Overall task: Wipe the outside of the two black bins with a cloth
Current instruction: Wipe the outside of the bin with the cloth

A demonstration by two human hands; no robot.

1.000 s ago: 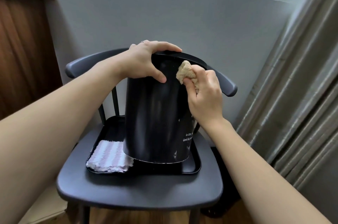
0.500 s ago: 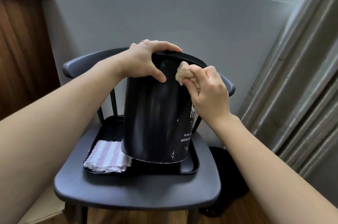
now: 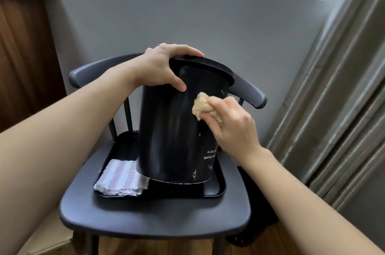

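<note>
striped cloth (image 3: 121, 177) flat in tray (image 3: 216, 189), touching black bin (image 3: 170, 129) base at left | left hand (image 3: 164, 67) grips bin rim, bin tilted on tray atop chair (image 3: 145, 217) | right hand (image 3: 233, 127) clenches beige cloth (image 3: 201, 104) against bin's right side below rim

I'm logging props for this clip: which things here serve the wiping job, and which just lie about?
In use: black bin, beige cloth, left hand, right hand.
Lying about: striped cloth, black tray, chair, curtain.
</note>
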